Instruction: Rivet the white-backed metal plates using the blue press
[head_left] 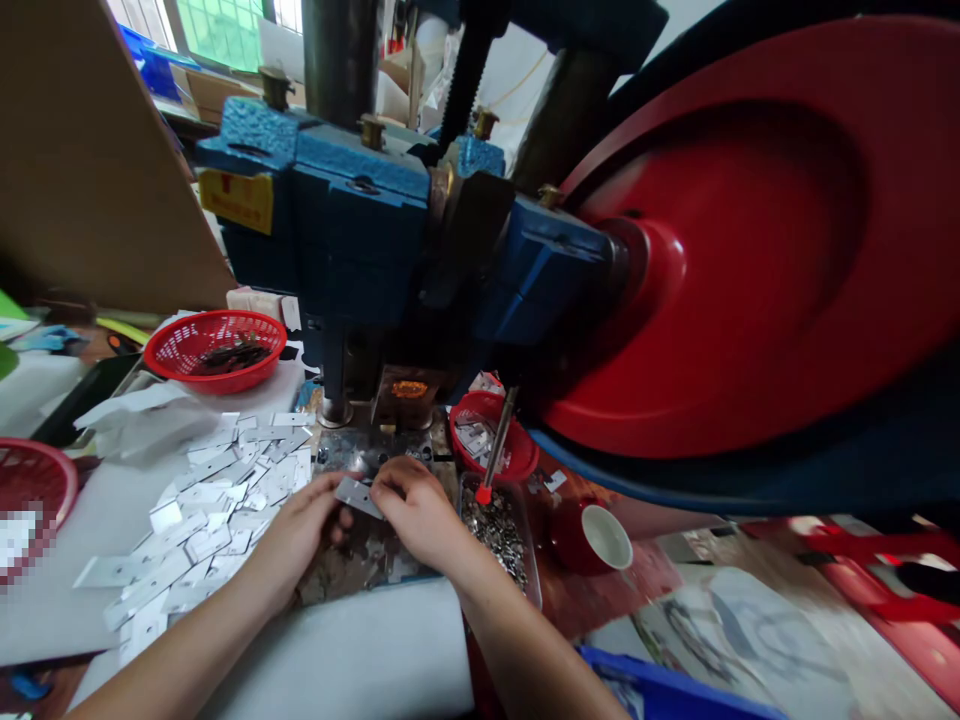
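Observation:
A small flat metal plate (357, 496) with a hole is held between my two hands in front of the press. The fingers of my left hand (309, 518) pinch its left end. My right hand (417, 502) grips its right end, with the fingers curled over it. Just beyond the hands lies the steel die bed (349, 448) of the blue press (360, 220). To the left of my left hand, many similar metal plates (202, 520) lie in a loose pile on white foam sheeting.
A large red flywheel (750, 250) fills the right side. Red baskets stand at the left (217, 380) and behind my right hand (517, 462). Near my right forearm are a clear bin of small metal scraps (495, 530), a red-tipped lever (498, 445) and a red mug (574, 540).

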